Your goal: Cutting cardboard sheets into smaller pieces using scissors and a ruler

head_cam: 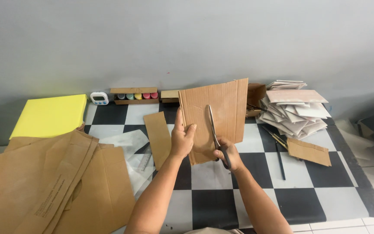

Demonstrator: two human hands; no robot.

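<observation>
Now we cut: left hand (182,138) pinches cardboard sheet (215,119) upright, right hand (228,154) gripping scissors (215,134), blades seemingly midway up sheet. Next, we judge: steady closing, sheet held taut.

Two hands (182,138) in the middle of the frame. One pair of scissors (216,134). One yellow board (50,115) at upper left. One timer (99,98). Five paint pots (137,95) in a row. One stack of tiles (295,112) at upper right.
</observation>
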